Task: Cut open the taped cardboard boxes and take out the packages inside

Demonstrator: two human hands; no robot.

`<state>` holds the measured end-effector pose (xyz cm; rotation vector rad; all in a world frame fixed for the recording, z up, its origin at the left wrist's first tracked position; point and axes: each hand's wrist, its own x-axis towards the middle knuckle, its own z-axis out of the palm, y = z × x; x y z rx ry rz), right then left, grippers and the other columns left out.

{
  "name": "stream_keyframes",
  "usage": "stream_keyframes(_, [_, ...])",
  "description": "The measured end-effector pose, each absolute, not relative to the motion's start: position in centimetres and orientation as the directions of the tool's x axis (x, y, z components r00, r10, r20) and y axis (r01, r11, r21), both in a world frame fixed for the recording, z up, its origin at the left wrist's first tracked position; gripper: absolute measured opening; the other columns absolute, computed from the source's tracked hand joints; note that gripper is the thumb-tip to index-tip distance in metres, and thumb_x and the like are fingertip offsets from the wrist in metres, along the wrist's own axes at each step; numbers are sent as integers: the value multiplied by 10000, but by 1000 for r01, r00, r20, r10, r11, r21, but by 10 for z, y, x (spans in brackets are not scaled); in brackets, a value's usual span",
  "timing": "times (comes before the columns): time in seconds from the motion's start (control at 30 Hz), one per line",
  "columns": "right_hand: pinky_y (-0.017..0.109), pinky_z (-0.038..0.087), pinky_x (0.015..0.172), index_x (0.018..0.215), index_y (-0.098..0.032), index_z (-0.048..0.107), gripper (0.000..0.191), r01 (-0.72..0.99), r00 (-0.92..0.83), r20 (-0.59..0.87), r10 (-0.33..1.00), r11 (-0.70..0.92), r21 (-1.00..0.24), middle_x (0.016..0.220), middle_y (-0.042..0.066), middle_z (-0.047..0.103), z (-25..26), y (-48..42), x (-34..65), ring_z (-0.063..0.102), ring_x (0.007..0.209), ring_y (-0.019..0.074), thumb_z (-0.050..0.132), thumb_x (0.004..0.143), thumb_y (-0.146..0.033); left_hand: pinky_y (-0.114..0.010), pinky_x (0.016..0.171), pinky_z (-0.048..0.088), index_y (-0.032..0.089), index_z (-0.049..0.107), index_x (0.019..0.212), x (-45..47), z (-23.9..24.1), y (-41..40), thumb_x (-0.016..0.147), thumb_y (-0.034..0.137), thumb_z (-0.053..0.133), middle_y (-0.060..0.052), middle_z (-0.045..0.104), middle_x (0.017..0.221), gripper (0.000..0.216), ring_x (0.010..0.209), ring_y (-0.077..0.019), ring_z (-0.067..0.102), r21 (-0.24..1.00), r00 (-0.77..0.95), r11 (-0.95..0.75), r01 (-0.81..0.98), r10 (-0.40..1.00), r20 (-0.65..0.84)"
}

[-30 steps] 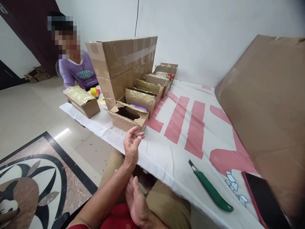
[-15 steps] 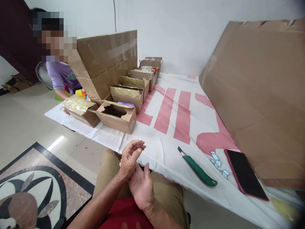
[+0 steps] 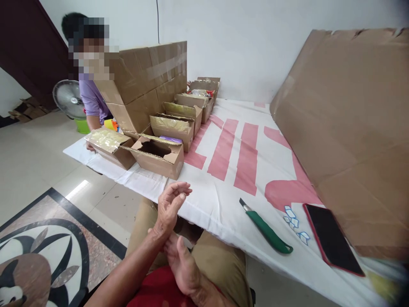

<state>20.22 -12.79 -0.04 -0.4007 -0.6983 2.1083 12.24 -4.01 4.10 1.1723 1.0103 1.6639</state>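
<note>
My left grip (image 3: 169,207) is raised at the near edge of the surface (image 3: 220,200), the fingers loosely bent and the thumb standing apart from them. My right grip (image 3: 185,260) lies lower, over my lap, palm turned up and thumb spread from the fingers, which pass beneath my left wrist; they are partly hidden there, and I cannot tell how firmly they bear on it. The nearest item is an open carton (image 3: 155,165), standing upright on the surface just beyond my left fingertips, with a ragged opening in its top. Beside it, to the left, is a taped carton (image 3: 107,143), with a co-worker's hand (image 3: 90,146) at its far end. Behind the open carton, a row of cartons recedes toward the wall, alongside a stack of closed cartons (image 3: 136,76). A purple item (image 3: 171,139) shows between the two nearest boxes of that line. To the right, a green-handled knife (image 3: 270,232) lies with its blade exposed and pointing away from me. Next come blue-edged pieces (image 3: 292,221), a red-edged phone (image 3: 334,238) lying face up, and a large cardboard piece (image 3: 348,140) along the right side.
</note>
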Motion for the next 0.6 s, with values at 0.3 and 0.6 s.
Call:
stream_keyframes(0.3, [570, 319, 1172, 1427, -308, 613, 763, -710, -383, -150, 912, -394, -584, 1418, 95, 676, -9, -112, 229, 571, 1355, 333, 500, 881, -830, -362, 934, 553, 191, 724, 1133, 122, 18, -47, 932, 350, 662, -107, 708, 1131, 264, 1048, -229, 685, 947, -195, -321, -6, 929, 314])
stream_keyframes(0.6, [557, 432, 1100, 1187, -264, 772, 759, -574, -351, 109, 930, -121, -810, 1382, 116, 688, 79, -83, 281, 517, 1393, 391, 501, 828, -875, -450, 1024, 547, 209, 516, 1404, 60, -5, 6, 826, 416, 732, -171, 517, 1491, 650, 1299, -315, 589, 988, -582, -126, 86, 799, 152])
